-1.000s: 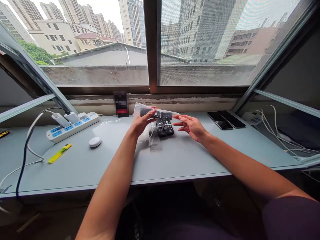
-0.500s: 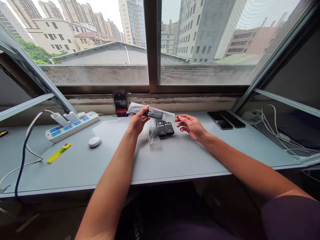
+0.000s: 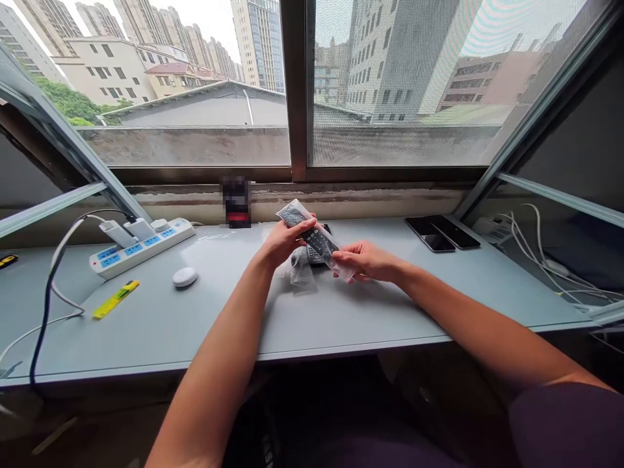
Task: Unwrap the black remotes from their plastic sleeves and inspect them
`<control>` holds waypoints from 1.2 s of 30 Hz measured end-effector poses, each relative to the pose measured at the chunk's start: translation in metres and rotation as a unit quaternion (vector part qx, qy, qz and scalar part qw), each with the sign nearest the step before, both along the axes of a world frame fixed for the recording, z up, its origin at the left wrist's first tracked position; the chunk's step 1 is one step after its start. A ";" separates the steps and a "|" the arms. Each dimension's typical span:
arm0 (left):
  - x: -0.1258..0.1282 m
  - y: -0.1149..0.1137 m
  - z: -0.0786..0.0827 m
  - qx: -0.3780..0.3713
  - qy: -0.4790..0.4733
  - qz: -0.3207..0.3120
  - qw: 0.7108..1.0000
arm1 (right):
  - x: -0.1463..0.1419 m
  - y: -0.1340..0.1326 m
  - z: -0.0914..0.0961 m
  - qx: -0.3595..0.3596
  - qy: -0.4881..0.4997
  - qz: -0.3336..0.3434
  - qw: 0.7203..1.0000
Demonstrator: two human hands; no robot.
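A black remote control in a clear plastic bag (image 3: pixel 312 235) is held above the grey desk (image 3: pixel 341 312), slanting from upper left to lower right. My left hand (image 3: pixel 283 242) grips its upper part, fingers wrapped round it. My right hand (image 3: pixel 364 262) pinches the lower end of the bag. Under the bagged remote lie other black remotes (image 3: pixel 316 257), mostly hidden, and an empty clear bag (image 3: pixel 299 270) beside them.
A white power strip (image 3: pixel 141 243) with plugs and cables sits at the left, a small white round device (image 3: pixel 185 276) and a yellow pen-like item (image 3: pixel 116 299) near it. Two black phones (image 3: pixel 441 233) lie at the right, white cables (image 3: pixel 550 260) beyond. A dark small box (image 3: pixel 236 203) stands by the window.
The bagged remote has swung from lying level to slanting down toward the right. My right hand, open and apart before, has closed on the bag's lower end.
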State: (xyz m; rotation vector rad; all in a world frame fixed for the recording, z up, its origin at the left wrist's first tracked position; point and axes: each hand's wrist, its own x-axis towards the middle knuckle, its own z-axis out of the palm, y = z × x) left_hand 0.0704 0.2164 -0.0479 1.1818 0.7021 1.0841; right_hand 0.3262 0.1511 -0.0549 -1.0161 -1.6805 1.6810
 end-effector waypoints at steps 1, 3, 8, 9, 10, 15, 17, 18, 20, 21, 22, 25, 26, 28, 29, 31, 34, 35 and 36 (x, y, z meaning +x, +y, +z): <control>0.000 0.002 0.000 -0.005 -0.002 -0.001 1.000 | 0.000 0.000 -0.001 0.009 0.003 0.003 1.000; -0.002 0.006 0.000 -0.016 -0.014 0.007 1.000 | 0.000 0.001 -0.002 0.029 0.029 -0.010 0.999; -0.007 0.016 0.001 -0.060 -0.033 0.130 0.989 | 0.001 0.008 -0.005 0.065 0.097 -0.114 0.987; -0.009 0.018 0.001 -0.062 -0.023 0.161 0.985 | 0.002 0.010 -0.005 0.068 0.096 -0.136 0.984; -0.011 0.019 0.001 -0.059 -0.009 0.190 0.980 | 0.004 0.012 -0.005 0.072 0.091 -0.155 0.981; -0.019 0.024 -0.002 -0.020 0.057 0.273 0.960 | 0.017 0.022 -0.008 0.066 0.042 -0.212 0.974; -0.021 0.026 -0.002 -0.009 0.077 0.288 0.955 | 0.025 0.026 -0.007 0.016 0.002 -0.193 0.981; -0.022 0.027 -0.002 -0.002 0.092 0.293 0.952 | 0.029 0.028 -0.007 -0.013 -0.021 -0.169 0.985; -0.025 0.027 -0.003 0.027 0.154 0.303 0.940 | 0.036 0.030 -0.005 -0.056 -0.056 -0.125 0.989; -0.026 0.026 -0.003 0.054 0.203 0.309 0.928 | 0.039 0.031 -0.003 -0.072 -0.070 -0.110 0.989; -0.028 0.025 -0.003 0.088 0.260 0.315 0.908 | 0.042 0.031 -0.002 -0.082 -0.085 -0.092 0.989; -0.033 0.022 -0.006 0.173 0.417 0.327 0.830 | 0.048 0.030 0.003 -0.092 -0.122 -0.028 0.988; -0.035 0.021 -0.007 0.182 0.444 0.330 0.813 | 0.050 0.029 0.005 -0.094 -0.134 -0.011 0.986; -0.038 0.020 -0.011 0.176 0.459 0.339 0.802 | 0.051 0.028 0.007 -0.103 -0.159 0.006 0.982; -0.039 0.020 -0.014 0.167 0.456 0.346 0.803 | 0.051 0.027 0.008 -0.107 -0.171 0.006 0.979; -0.042 0.021 -0.018 0.146 0.445 0.357 0.808 | 0.051 0.026 0.009 -0.105 -0.193 -0.013 0.975; -0.045 0.024 -0.025 0.112 0.429 0.354 0.824 | 0.047 0.027 0.009 -0.064 -0.234 -0.085 0.966; -0.046 0.026 -0.027 0.101 0.421 0.348 0.831 | 0.046 0.027 0.008 -0.042 -0.256 -0.115 0.959; -0.047 0.027 -0.029 0.091 0.414 0.343 0.838 | 0.045 0.028 0.006 -0.015 -0.281 -0.145 0.949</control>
